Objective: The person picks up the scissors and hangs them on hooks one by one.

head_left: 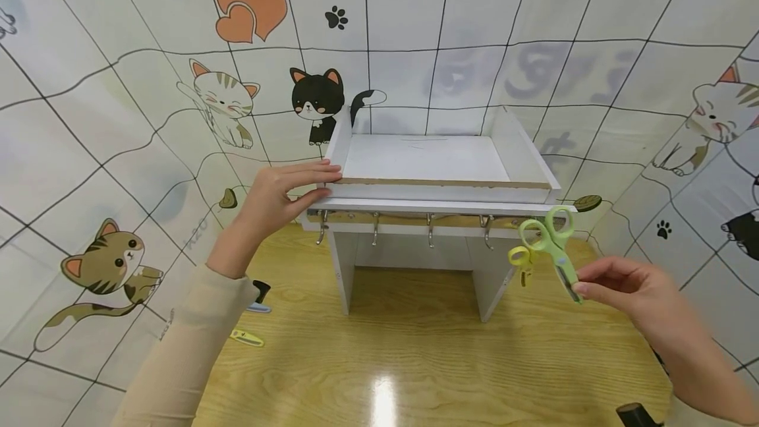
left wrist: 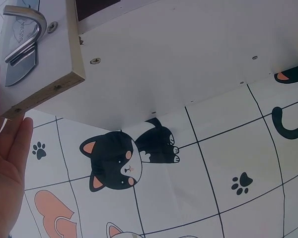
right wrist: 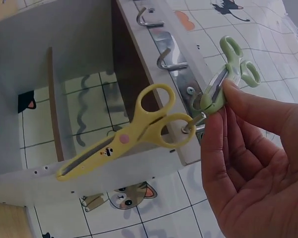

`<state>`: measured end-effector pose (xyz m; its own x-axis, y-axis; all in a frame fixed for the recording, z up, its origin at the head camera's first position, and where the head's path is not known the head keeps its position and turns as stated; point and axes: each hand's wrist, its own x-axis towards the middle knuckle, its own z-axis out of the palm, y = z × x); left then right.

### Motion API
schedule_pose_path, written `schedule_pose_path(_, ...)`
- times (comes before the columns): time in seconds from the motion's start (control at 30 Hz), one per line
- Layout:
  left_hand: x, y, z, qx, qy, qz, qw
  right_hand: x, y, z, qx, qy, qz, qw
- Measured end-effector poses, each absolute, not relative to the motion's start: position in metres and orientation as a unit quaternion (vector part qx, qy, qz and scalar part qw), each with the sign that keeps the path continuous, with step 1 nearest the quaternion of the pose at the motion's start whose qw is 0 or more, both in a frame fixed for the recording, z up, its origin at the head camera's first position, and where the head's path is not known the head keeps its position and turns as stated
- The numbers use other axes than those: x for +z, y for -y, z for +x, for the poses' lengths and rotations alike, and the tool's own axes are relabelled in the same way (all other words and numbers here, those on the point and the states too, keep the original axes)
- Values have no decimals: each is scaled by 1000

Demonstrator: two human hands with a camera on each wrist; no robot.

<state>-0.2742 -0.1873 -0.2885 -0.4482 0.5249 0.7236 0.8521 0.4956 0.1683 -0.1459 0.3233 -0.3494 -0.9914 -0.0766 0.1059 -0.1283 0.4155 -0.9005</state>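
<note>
By its blade end, my right hand (head_left: 628, 288) pinches a pair of light green scissors (head_left: 555, 242), handle loops upward, between thumb and fingers. In the right wrist view the green scissors (right wrist: 223, 82) are beside the hook strip (right wrist: 176, 82). Yellow scissors (right wrist: 124, 136) hang by one handle loop at the strip's right end. At the left front corner of the white shelf (head_left: 445, 191), my left hand (head_left: 269, 193) rests with straight fingers on the edge and the thumb lower. In the left wrist view its fingers (left wrist: 15, 144) touch the shelf's end, near a metal hook (left wrist: 27, 37).
Several metal hooks (head_left: 430, 229) line the shelf's front. The shelf stands on a wood-grain table (head_left: 415, 348). Left of it lie a yellow-green item (head_left: 246, 338) and a blue-and-black item (head_left: 259, 298), partly behind my sleeve. A dark object (head_left: 636, 415) is at the lower right.
</note>
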Motion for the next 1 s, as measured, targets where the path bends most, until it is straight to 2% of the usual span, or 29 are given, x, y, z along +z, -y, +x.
schedule_pose_path(0.23, -289, 188, -274, -267, 807, -425, 310, -362, -304, -150, 584, 798, 145, 11)
schedule_pose_path(0.43, -289, 189, -274, -270, 806, -426, 310, -373, -291, -153, 592, 786, 175, 5)
schedule_pose_path(0.63, -290, 189, -275, -268, 806, -426, 312, -383, -274, -155, 562, 807, 178, 10)
schedule_pose_path(1.0, -290, 188, -275, -268, 806, -426, 311, -404, -265, -162, 519, 844, 132, 22)
